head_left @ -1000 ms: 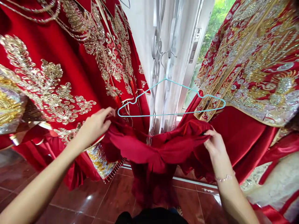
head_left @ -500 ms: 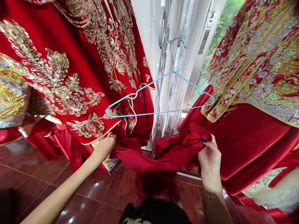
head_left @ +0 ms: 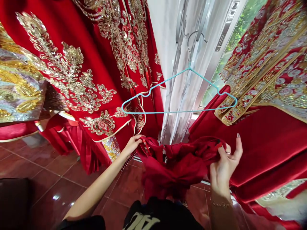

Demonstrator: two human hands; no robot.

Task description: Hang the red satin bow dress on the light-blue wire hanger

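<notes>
A plain dark red garment (head_left: 172, 166) hangs bunched between my two hands, in front of my body. My left hand (head_left: 134, 143) pinches its upper left edge. On the other side, my right hand (head_left: 222, 163) grips the gathered right edge between thumb and bent fingers, one finger raised away from the cloth. The garment's lower part drops toward the floor, and its full shape is lost in folds. Just above it hangs a bare light blue hanger (head_left: 178, 111) with a metal hook, apart from both hands.
A red jacket with gold embroidery (head_left: 100, 64) hangs at the left. Another beaded red and gold jacket (head_left: 266, 73) hangs at the right over a red skirt (head_left: 259, 150). Behind the hanger are a white curtain (head_left: 163, 28) and a metal door frame (head_left: 223, 38). Red tiles (head_left: 93, 182) cover the floor.
My left hand has moved right, bringing the garment's edges closer together. One finger of my right hand has lifted off the cloth. The view has shifted left, so the hanger appears farther right.
</notes>
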